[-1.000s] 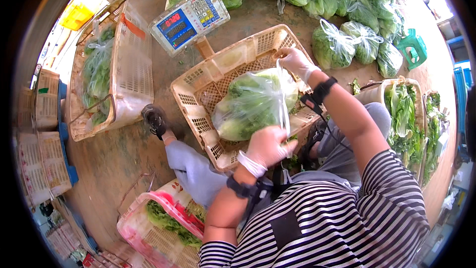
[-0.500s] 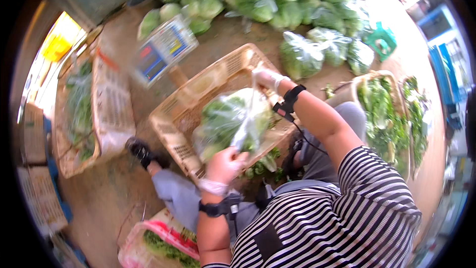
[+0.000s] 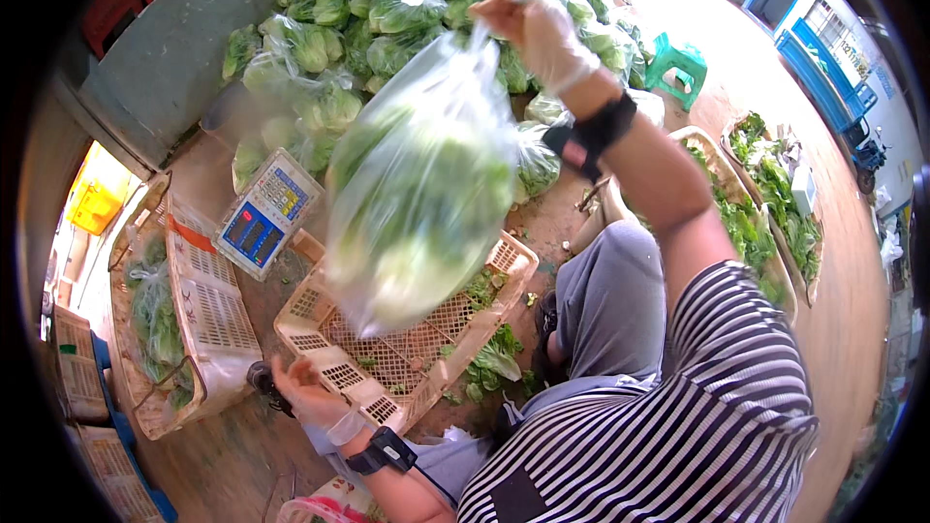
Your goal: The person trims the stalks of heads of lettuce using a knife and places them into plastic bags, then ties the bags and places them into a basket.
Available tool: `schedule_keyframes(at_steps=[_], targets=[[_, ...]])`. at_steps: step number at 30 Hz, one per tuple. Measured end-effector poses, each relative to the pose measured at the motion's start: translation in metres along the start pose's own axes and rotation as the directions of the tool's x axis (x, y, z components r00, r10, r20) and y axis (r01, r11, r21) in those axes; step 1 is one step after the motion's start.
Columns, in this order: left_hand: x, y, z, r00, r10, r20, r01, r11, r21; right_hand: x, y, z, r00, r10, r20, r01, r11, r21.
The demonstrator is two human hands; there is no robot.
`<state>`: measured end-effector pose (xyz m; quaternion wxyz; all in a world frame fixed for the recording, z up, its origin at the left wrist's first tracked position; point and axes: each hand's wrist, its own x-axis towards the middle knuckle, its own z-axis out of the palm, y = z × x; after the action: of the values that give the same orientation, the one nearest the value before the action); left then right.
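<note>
Plastic bag (image 3: 417, 199) hangs over the crate (image 3: 373, 393), its neck apparently serving as a handle, pinched by the right hand (image 3: 547, 39), the left hand (image 3: 315, 397) loose and empty.

Bright daylight; floor (image 3: 678, 5) blown out at 1 o'clock, glare around yellow crate (image 3: 97, 192) at 9 o'clock. Right hand (image 3: 547, 39) and bagged greens (image 3: 421, 194) motion-blurred, scale (image 3: 266, 213) sharper. Hazy patch at 10 o'clock. Fisheye bends edges, black rim.

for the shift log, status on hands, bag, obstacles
Right hand gripping bag of greens by its top, bag aloft. Left hand open near crate, nothing visible held. Possible snag: scale, left of bag.
</note>
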<state>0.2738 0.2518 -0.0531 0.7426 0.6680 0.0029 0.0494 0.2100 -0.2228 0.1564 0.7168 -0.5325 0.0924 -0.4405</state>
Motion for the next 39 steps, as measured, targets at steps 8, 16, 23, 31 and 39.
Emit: schedule_keyframes(at_steps=[8,16,23,31,39], targets=[[0.01,-0.02,0.023,0.908,-0.226,0.351,0.151,0.962,0.229,0.123,-0.014,-0.131,0.975,-0.063,0.211,0.207,0.592,-0.779],[-0.015,-0.024,0.003,0.969,-0.028,0.246,-0.021,0.981,0.195,-0.051,0.09,-0.212,0.78,0.472,0.41,0.224,0.4,-0.888],[-0.159,0.006,-0.145,0.943,0.178,-0.282,0.048,0.764,0.643,-0.224,0.049,-0.077,0.426,0.722,0.545,-0.069,0.626,-0.776],[-0.488,-0.136,-0.299,0.869,-0.451,0.204,-0.029,0.365,0.931,-0.307,0.071,-0.046,0.358,0.827,0.435,-0.139,0.507,-0.85],[-0.465,-0.08,-0.24,0.805,-0.374,-0.461,0.56,0.224,0.797,-0.313,0.085,-0.067,0.41,0.69,0.597,0.189,0.576,-0.795]])
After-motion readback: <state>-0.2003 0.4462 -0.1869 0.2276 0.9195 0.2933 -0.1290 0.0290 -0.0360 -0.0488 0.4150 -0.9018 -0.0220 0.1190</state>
